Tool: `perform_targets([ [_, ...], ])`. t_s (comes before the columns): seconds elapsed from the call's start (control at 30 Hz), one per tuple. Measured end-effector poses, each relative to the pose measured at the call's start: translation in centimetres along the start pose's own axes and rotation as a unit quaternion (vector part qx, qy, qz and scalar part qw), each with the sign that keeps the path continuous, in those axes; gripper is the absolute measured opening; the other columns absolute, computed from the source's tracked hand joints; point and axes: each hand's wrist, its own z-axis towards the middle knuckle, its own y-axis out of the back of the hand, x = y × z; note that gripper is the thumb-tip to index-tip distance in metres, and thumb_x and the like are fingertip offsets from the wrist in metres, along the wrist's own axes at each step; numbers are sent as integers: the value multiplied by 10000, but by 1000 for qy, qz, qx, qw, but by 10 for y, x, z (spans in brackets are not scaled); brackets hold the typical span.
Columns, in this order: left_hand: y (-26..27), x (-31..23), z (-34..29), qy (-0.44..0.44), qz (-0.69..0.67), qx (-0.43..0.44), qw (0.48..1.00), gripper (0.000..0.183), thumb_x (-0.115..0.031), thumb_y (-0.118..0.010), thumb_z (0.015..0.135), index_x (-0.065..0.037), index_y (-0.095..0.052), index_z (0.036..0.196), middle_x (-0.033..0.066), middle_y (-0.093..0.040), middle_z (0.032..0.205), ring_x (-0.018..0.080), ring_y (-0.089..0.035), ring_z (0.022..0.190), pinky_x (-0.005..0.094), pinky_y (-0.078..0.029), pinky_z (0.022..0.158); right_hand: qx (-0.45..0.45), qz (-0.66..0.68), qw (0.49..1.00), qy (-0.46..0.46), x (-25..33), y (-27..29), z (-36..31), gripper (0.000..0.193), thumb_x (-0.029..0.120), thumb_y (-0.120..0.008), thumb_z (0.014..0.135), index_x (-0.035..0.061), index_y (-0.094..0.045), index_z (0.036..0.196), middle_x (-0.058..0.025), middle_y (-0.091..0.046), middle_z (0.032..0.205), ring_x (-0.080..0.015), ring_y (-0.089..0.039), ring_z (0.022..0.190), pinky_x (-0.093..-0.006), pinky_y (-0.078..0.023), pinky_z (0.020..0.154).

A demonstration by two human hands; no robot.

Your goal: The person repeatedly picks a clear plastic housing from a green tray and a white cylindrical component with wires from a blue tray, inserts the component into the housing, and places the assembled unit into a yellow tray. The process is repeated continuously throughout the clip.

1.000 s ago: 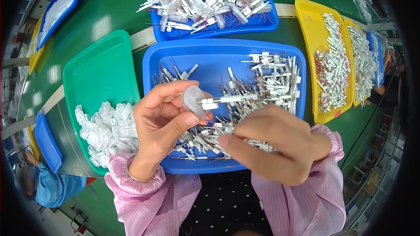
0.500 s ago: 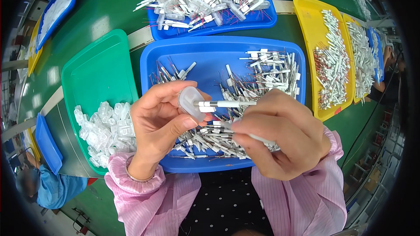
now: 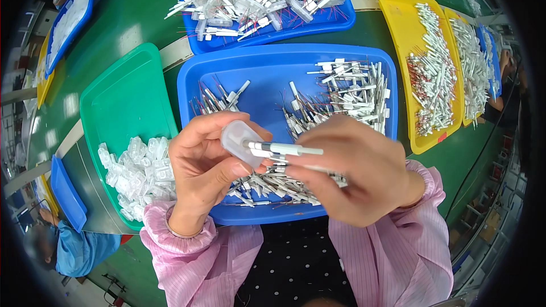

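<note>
My left hand (image 3: pixel 207 162) pinches a translucent plastic housing (image 3: pixel 238 141) with a rounded end, held over the blue tray (image 3: pixel 267 55). A thin white-sleeved wire piece (image 3: pixel 284 148) with a dark band sticks out of it toward the right. My right hand (image 3: pixel 358 176) is closed beside that piece, with a second slim pale wire piece (image 3: pixel 304 161) between thumb and fingers, partly hidden and slightly blurred. Whether the right fingers also grip the first piece is unclear. Many similar wire pieces (image 3: pixel 358 94) lie in the tray below.
At left, a green tray (image 3: pixel 114 96) holds clear plastic housings (image 3: pixel 142 170). A farther blue tray (image 3: pixel 273 37) is heaped with housings and wires. Yellow trays (image 3: pixel 392 11) of white-sleeved pieces stand at right. A person in a blue sleeve (image 3: pixel 85 248) is at lower left.
My right hand has moved left, closer to the housing. The housing has tilted and shifted slightly left, and the wire piece's far end now shows in front of my right fingers.
</note>
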Motion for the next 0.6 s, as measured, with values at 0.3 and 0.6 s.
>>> perform_targets([
  [0.3,-1,6,-4,22,11,-34,999,366,63,-620,766,78,-475,1102,194,-608,943,236,-641,806,324,-549,708,-40,170,978,-114,-19,-11,3,154,-98,-613,754,-31,-603,892,-119,-621,791,-155,-642,725,-234,-498,610],
  [0.6,3,6,-1,17,53,-9,998,318,84,-634,746,79,-492,1032,173,-603,928,208,-632,817,308,-535,725,-1,106,991,-82,-22,-13,7,130,-75,-654,715,-19,-617,826,-108,-627,742,-166,-624,644,-237,-462,544],
])
